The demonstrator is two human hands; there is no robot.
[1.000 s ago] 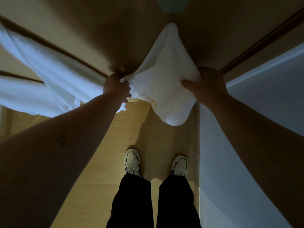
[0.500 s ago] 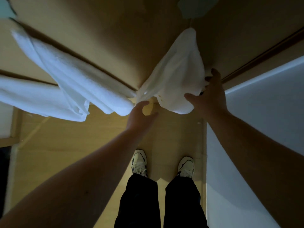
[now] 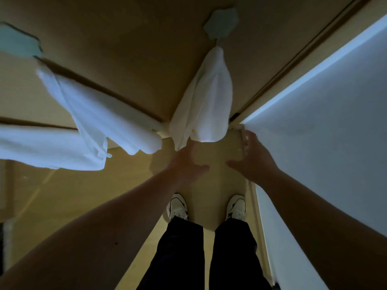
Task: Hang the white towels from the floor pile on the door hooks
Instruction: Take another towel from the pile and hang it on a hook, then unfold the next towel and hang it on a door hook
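Hanging lengthwise — towel point(image 3: 209, 101); top on hook point(image 3: 221, 26)

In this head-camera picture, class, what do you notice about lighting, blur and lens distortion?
Head view: dim, yellowish light; a cool blue cast on the left towel and wall; wide-angle lens splays the door lines outward; both hands and towel edges slightly motion-blurred; shoes sharper.
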